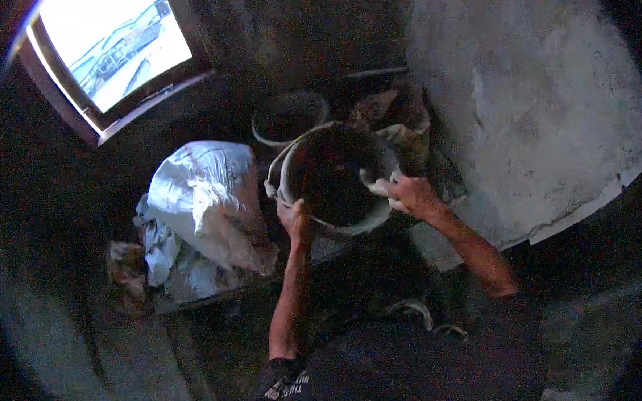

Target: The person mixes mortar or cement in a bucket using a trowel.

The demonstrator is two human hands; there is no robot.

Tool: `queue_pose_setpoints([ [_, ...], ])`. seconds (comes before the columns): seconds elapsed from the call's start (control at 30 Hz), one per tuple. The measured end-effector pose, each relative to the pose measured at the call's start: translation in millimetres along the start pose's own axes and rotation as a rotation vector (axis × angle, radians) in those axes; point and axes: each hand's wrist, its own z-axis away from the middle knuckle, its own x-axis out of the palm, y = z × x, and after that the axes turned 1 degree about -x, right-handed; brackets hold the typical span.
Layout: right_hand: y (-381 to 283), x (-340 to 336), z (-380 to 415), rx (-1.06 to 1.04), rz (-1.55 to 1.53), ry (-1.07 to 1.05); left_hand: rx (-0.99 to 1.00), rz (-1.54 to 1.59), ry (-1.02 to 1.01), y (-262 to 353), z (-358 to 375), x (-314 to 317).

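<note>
keep that round, pale-rimmed bucket level imo
left hand pinches its rim; right hand, opposite those fingers, pinches too

Bucket with an off-white rim and a near-black interior; a second round container has a pale grey rim. White sack, smudged dusty brown lower down. Mottled grey wall. Black shirt, white lettering on one sleeve. Brown window frame.
</note>
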Motion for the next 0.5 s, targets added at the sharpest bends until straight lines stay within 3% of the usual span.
queue_pose_setpoints([
  [0.07, 2.6, 3.0, -1.9, 0.016, 0.041, -0.159, -0.006, 0.105, 0.007, 3.2, 0.2, 4.5],
  [0.1, 1.0, 2.9, -0.5, -0.038, -0.053, -0.037, -0.019, 0.207, 0.028, 5.8, -0.3, 6.0],
  [0.2, -8.3, -4.6, -6.2, 0.070, -0.130, -0.115, 0.035, 0.137, 0.112, -0.6, -6.8, 5.6],
  [0.33, 11.0, 14.5, -6.9, 0.129, -0.100, -0.123, 0.062, 0.063, 0.078, -24.0, -30.6, -3.7],
  [0.4, -3.3, 1.5, -10.5, 0.024, -0.017, 0.048, -0.036, 0.124, 0.113, -8.0, -26.2, -2.3],
  [0.5, 6.8, 16.3, -16.2, 0.071, 0.085, -0.001, -0.117, 0.060, 0.031, -24.9, -38.2, -7.5],
])
